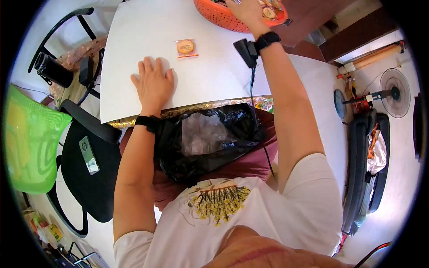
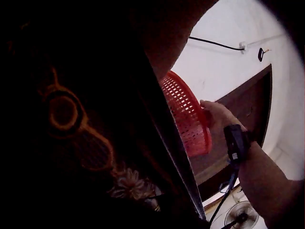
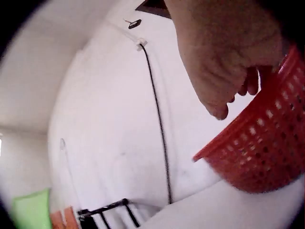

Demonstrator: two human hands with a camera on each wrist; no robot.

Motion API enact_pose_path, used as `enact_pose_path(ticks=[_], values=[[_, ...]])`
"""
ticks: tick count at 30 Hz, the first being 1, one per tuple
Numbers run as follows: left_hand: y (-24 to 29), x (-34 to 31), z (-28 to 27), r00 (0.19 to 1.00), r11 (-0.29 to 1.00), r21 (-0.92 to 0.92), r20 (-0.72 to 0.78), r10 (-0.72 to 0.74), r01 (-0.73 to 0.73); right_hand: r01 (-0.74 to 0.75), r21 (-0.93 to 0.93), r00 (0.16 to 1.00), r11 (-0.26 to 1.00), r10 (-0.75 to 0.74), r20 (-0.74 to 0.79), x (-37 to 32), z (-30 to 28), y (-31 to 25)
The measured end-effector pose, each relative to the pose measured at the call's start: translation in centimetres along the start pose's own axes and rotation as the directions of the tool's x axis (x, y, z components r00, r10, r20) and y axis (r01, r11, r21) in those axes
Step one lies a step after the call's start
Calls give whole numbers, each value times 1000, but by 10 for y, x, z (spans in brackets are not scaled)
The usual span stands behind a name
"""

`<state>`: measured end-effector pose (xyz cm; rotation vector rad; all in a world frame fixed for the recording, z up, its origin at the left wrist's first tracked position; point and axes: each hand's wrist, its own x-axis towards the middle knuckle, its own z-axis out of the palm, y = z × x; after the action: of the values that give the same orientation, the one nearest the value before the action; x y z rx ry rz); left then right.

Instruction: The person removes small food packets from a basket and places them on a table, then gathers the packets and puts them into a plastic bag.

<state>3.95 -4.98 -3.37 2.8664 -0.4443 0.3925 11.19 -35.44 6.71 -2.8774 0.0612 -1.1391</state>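
My left hand (image 1: pixel 154 85) lies flat on the white table (image 1: pixel 134 40), fingers spread and holding nothing. To its upper right is a round cookie in a clear wrapper (image 1: pixel 186 47), not touched by the hand. An orange-red basket (image 1: pixel 219 17) with several small wrapped items stands at the top edge. Over it reaches my right hand (image 1: pixel 248 15), its fingertips partly cut off by the frame. The right wrist view shows that hand (image 3: pixel 228 62) above the basket rim (image 3: pixel 224 145), thumb apart from the loosely bent fingers; nothing held is visible.
A black plastic bag (image 1: pixel 178 156) with clear plastic (image 1: pixel 205 134) inside lies across the lap below the table edge. A cable hangs from the right wrist's device (image 1: pixel 246 52). At the left, a phone (image 1: pixel 89 154) rests on a black chair (image 1: pixel 73 178).
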Motion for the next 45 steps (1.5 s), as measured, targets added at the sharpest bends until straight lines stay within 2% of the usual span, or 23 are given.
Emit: enact_pose_path(ticks=[2, 4, 7, 13, 15, 16, 18, 19, 20, 21, 23, 24, 27, 30, 33, 34, 37, 38, 41, 43, 44, 45], values=[[-1, 1, 4, 1000, 1000, 13, -9, -10, 10, 67, -42, 996, 997, -64, 66, 6, 22, 28], [-1, 1, 3, 1000, 1000, 8, -11, -3, 3, 223, -203, 966, 953, -244, -85, 9, 5, 14], [-1, 0, 2, 1000, 1000, -3, -12, 3, -3, 219, -174, 975, 960, -208, 81, 18, 20, 19], [0, 0, 3, 1000, 1000, 12, -21, -5, 6, 52, -51, 965, 997, -37, 258, 23, 54, 47], [-1, -1, 2, 999, 1000, -10, -42, 4, -4, -88, 1, 965, 996, 85, 247, 22, 54, 56], [-1, -1, 1, 998, 999, -36, -57, 9, -11, -240, -39, 950, 970, 243, 196, 21, 54, 59], [-1, -2, 0, 997, 998, -64, -78, 14, -19, -286, 182, 919, 941, 216, 328, 25, 46, 87], [-1, -2, 1, 996, 998, -65, -83, 15, -21, -316, 286, 901, 905, 192, 390, 26, 29, 82], [-1, -1, 2, 996, 998, -65, -90, 16, -22, -285, 210, 947, 935, 241, 212, 18, 13, 76], [-1, -1, 3, 995, 998, -62, -103, 17, -24, -320, 405, 943, 856, 248, 221, 13, 8, 75], [-2, -1, 7, 992, 998, -53, -124, 17, -23, -352, 731, 935, 585, 253, 248, 2, 0, 73], [-1, -1, 8, 988, 998, -56, -150, 23, -32, -476, 763, 874, 437, 332, 355, -4, -19, 51], [-4, -3, 8, 983, 997, -66, -182, 37, -50, -445, 857, 895, 259, 158, 417, -25, -27, 32], [-3, -4, 0, 994, 996, -73, -102, 39, -46, -507, 830, 862, 231, 156, 483, -53, -40, -8], [-2, -4, -5, 999, 999, -42, -21, 27, -28, -576, 732, 808, 364, 114, 579, -81, -23, -32], [-1, -3, -4, 1000, 999, -27, -19, 21, -21, -633, 629, 744, 451, 130, 656, -85, -8, -31], [-2, -2, -2, 999, 1000, -19, -34, 15, -16, -747, 560, 660, 357, 299, 690, -97, 25, -40], [-2, -2, -1, 999, 1000, -23, -41, 17, -18, -724, 551, 680, 415, 290, 674, -99, 31, -44], [-1, 0, -7, 999, 999, -34, 46, 6, -5, -711, 318, 606, 627, 316, 730, -88, 52, -57], [-3, 0, 6, 995, 998, -49, -96, 23, -28, -420, 253, 819, 872, 244, 519, -88, 58, -69], [-4, -1, 13, 986, 998, -53, -164, 28, -37, -259, 179, 895, 949, 166, 414, -90, 58, -72], [-2, -1, 9, 991, 997, -63, -130, 26, -34, -234, 247, 920, 940, 131, 370, -88, 51, -75]])
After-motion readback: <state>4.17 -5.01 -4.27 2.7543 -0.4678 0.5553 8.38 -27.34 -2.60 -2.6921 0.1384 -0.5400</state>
